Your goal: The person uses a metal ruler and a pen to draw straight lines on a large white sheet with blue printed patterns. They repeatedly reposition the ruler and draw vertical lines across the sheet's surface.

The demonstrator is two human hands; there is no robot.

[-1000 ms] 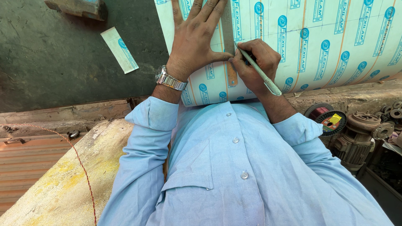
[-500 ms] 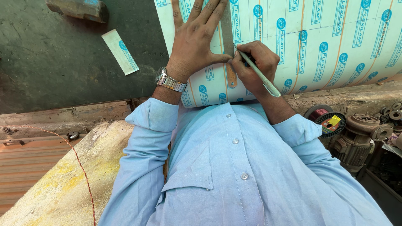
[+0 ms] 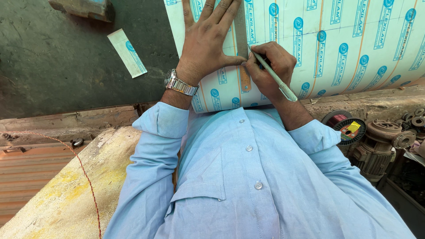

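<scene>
A large pale laminate sheet (image 3: pixel 336 48) with blue round printed marks lies on a dark worktop. My left hand (image 3: pixel 208 40), with a metal wristwatch (image 3: pixel 179 84), presses flat on the sheet and pins a metal ruler (image 3: pixel 241 35) that runs away from me. My right hand (image 3: pixel 270 66) grips a pale green pen (image 3: pixel 276 77), its tip against the ruler's right edge. The ruler's near end (image 3: pixel 245 83) looks brownish.
A small cut strip of the same sheet (image 3: pixel 127 52) lies on the dark worktop (image 3: pixel 66 66) at left. A wood block (image 3: pixel 82 6) sits at top left. Right of me stand a wire spool (image 3: pixel 349 128) and an electric motor (image 3: pixel 380 146). A red string (image 3: pixel 79 163) crosses the bench.
Hands, ruler and pen keep almost the same position; the view has shifted only slightly.
</scene>
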